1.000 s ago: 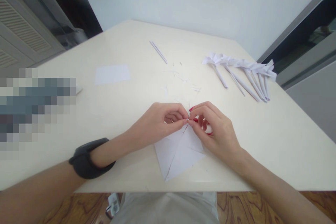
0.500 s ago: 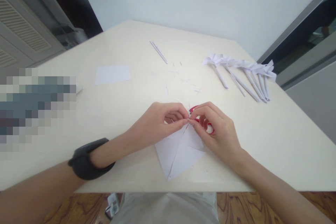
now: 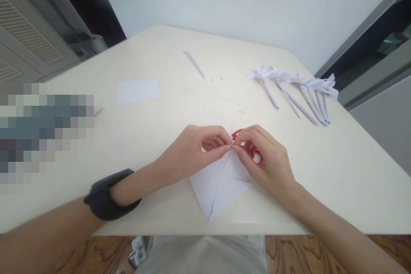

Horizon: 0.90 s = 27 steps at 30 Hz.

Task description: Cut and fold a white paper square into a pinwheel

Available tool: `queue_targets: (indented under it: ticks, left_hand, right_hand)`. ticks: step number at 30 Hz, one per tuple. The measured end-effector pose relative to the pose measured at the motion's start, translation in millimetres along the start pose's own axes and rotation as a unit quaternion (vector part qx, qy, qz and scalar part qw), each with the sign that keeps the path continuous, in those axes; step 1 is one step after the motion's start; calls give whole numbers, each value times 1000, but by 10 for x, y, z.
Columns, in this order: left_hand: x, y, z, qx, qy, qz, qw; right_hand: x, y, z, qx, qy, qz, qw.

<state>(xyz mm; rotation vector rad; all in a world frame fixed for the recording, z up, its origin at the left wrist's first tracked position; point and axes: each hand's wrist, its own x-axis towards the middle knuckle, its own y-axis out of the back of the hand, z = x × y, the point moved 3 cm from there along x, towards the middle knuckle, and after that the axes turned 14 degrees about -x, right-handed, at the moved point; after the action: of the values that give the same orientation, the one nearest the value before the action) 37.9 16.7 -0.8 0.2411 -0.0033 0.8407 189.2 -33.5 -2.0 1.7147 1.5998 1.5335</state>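
Mostly plain white paper here, tbh. Smooth and matt on the cut sheet (image 3: 216,195) at the near side, same flat finish on the rectangle (image 3: 138,90) at far left and the thin scraps (image 3: 240,110) mid-table. Tightly rolled paper for the two sticks (image 3: 195,64) farther back, folded and rolled for the pinwheels (image 3: 293,78) at far right. Red, plastic-looking handles on the scissors (image 3: 236,134). Smooth cream tabletop (image 3: 337,171), slight sheen. Matt black wristband (image 3: 107,192), rubber or plastic, can't tell. Wood-grain floor (image 3: 298,250); soft, matt cloth (image 3: 205,257) at near centre.
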Motion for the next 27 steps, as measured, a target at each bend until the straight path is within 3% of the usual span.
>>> queue_targets:
  ticks: [10, 27]
  left_hand:
    - [-14, -3, 12, 38, -19, 9, 999]
    - [5, 0, 6, 101, -48, 18, 994]
  right_hand:
    - [-6, -13, 10, 5, -11, -24, 1000]
    - [7, -6, 25, -14, -10, -9, 1000]
